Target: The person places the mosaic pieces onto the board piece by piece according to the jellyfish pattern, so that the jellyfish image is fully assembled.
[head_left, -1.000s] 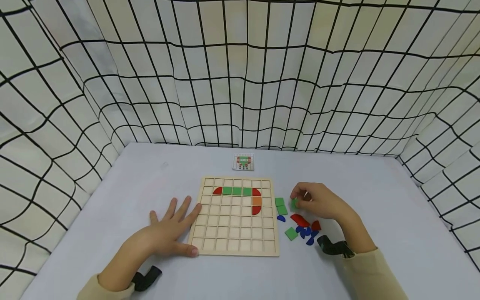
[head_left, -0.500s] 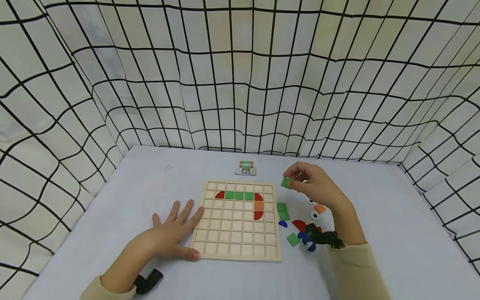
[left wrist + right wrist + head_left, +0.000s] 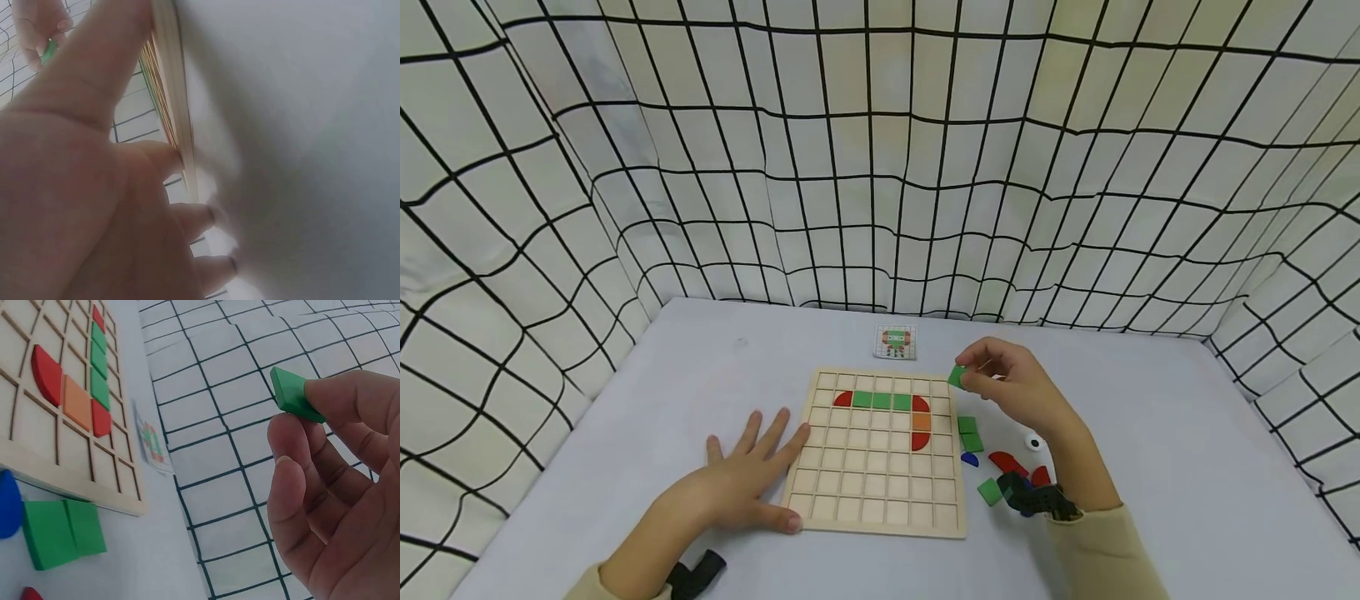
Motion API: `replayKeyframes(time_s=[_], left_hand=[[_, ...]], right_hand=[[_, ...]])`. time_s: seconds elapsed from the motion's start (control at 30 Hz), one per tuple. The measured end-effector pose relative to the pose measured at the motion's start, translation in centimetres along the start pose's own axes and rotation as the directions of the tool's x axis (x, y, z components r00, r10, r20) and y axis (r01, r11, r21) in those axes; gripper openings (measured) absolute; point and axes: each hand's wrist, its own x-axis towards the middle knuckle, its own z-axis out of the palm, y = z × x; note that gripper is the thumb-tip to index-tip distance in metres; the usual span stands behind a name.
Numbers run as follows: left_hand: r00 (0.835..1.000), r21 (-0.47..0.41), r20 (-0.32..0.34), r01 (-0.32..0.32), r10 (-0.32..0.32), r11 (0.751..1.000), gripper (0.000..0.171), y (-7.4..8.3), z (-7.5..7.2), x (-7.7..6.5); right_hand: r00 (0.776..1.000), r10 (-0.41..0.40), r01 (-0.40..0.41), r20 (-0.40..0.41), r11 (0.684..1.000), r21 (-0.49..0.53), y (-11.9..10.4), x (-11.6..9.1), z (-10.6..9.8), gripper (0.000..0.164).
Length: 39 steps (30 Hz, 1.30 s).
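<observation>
My right hand pinches a green square tile between thumb and fingers, held in the air by the top right corner of the wooden grid board. My left hand lies with fingers spread along the board's left edge, the thumb and a fingertip touching the frame. On the board, a red quarter-round tile, a row of green tiles and another red tile run across an upper row. Below that right end sit an orange tile and a red tile.
A small pattern card lies behind the board. Right of the board are two green tiles, a blue half-round, a lone green tile, red pieces and an eye piece. My right wrist strap hides some pieces.
My right hand has lifted a green tile from the loose pieces and carried it left and away from me to the board's corner. My left hand stays at the board's edge.
</observation>
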Motion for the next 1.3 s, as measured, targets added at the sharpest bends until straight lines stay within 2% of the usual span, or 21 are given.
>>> replayKeyframes(time_s=[0.27,0.7,1.3], left_hand=[[1.000,-0.016,-0.008,-0.003,0.003,1.000,0.120,0.0,0.0,-0.2],[1.000,-0.022,-0.005,-0.011,0.011,1.000,0.120,-0.1,-0.1,-0.2],[1.000,-0.003,-0.016,-0.023,0.023,1.000,0.120,-0.3,0.1,-0.1]], right_hand=[[0.999,0.000,0.000,0.042,1.000,0.021,0.1,0.5,1.8,0.012],[0.995,-0.031,0.027,0.094,0.999,0.045,0.1,0.7,3.5,0.012],[0.992,-0.069,0.063,0.107,0.996,0.056,0.9,1.0,6.1,0.016]])
